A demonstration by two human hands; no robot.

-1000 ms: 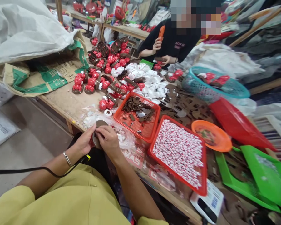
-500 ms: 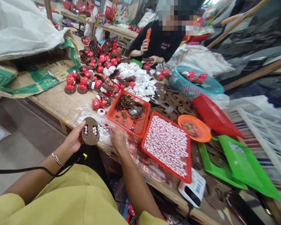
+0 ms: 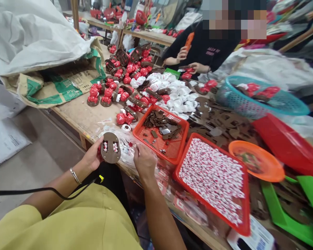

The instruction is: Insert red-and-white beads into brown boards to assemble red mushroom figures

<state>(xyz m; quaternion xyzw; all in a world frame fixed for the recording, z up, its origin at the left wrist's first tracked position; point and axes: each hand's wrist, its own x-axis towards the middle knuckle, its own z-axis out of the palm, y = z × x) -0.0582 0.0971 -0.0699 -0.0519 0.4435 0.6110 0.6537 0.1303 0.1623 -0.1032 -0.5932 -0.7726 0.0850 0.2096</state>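
My left hand (image 3: pixel 92 157) is closed round the edge of a brown oval toy base (image 3: pixel 110 158), its flat face turned up towards me. Small white-and-red pieces sit in the two slots of this base. Just to its right, my right hand (image 3: pixel 146 161) has its fingers pinched together at the table's front edge; whatever they hold, if anything, is too small to make out. Between the two hands lies clear plastic (image 3: pixel 127 149) scattered with tiny parts.
Beyond my right hand stand a red basket (image 3: pixel 176 160) of brown parts and a red tray (image 3: pixel 246 222) of small white-and-red pieces. Red-and-brown toys (image 3: pixel 121 118) and white parts (image 3: pixel 184 100) are heaped behind. Across the table, a person (image 3: pixel 219 52) holds an orange tool (image 3: pixel 189 41).
My view has turned left, so the table things appear further right. The toy base stays in my left hand. My right hand's fingers now show pinched beside the scattered parts.
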